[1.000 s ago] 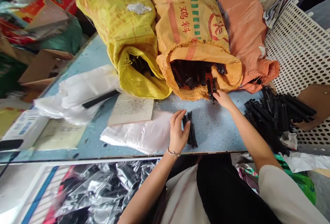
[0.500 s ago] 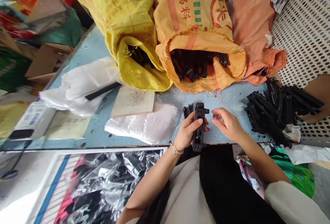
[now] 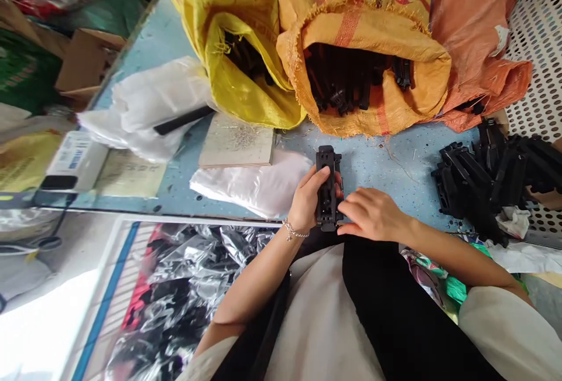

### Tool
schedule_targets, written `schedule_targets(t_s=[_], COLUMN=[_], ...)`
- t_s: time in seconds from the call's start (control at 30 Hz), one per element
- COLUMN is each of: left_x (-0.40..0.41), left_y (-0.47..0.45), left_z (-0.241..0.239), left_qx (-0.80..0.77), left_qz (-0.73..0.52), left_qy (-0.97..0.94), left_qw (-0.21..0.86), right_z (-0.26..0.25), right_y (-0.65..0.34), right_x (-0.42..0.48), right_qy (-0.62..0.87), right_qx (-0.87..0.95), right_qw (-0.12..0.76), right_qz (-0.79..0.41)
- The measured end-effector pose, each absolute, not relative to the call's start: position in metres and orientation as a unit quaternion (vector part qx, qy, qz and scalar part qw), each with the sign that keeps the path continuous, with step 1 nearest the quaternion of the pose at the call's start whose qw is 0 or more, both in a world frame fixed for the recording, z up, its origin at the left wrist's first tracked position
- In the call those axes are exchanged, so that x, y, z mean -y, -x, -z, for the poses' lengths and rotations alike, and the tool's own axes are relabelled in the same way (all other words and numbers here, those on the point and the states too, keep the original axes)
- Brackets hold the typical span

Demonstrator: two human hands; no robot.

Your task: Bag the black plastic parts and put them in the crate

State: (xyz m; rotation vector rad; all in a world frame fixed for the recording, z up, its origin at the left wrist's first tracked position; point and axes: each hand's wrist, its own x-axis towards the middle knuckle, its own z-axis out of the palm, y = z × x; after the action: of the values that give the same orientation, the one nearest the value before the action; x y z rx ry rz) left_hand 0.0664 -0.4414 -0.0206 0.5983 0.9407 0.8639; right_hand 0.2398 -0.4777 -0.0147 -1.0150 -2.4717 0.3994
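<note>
My left hand (image 3: 304, 202) is wrapped round a long black plastic part (image 3: 325, 191), its thumb lying over the upper face. The part stands lengthwise in front of me at the table's near edge, with a narrower black strip along its right side. My right hand (image 3: 372, 215) touches the lower right side of the same part, its fingers bent together and its thumb just below them. What the right fingertips grip is partly hidden. A pile of similar black plastic parts (image 3: 476, 179) lies to the right of my right hand.
At the back, a yellow sack (image 3: 259, 103) and an orange sack (image 3: 373, 117) gape with black parts inside. A reddish sack (image 3: 478, 35) leans near a white perforated basket (image 3: 540, 47). To the left lie a board (image 3: 237, 147), white plastic bags (image 3: 259, 188) and wrapped items (image 3: 197, 275) below.
My right hand has come left and down from the air onto the lower side of the black plastic part. My left hand still holds it. The camera view has shifted.
</note>
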Motion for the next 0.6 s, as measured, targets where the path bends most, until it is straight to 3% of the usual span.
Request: schedule_targets(t_s=[0.1,0.27,0.47,0.6], left_x=[0.448,0.452,0.439,0.440], left_y=[-0.069,-0.052,-0.039,-0.050], left_z=[0.018,0.043,0.109,0.128], left_qx=[-0.422,-0.480,-0.598,-0.587], left_qz=[-0.407,-0.512,-0.441,-0.407], left_qy=[-0.308,-0.344,-0.446,-0.591], left_qw=[0.749,0.624,0.499,0.375], right_z=[0.025,0.030,0.037,0.045], right_y=[-0.226,-0.229,-0.265,-0.287], right_x=[0.495,0.471,0.316,0.240], right_qy=[0.363,0.416,0.697,0.786], right_qx=[0.893,0.836,0.655,0.491], right_qw=[0.230,0.210,0.257,0.281], right_qz=[-0.131,-0.288,-0.139,-0.249])
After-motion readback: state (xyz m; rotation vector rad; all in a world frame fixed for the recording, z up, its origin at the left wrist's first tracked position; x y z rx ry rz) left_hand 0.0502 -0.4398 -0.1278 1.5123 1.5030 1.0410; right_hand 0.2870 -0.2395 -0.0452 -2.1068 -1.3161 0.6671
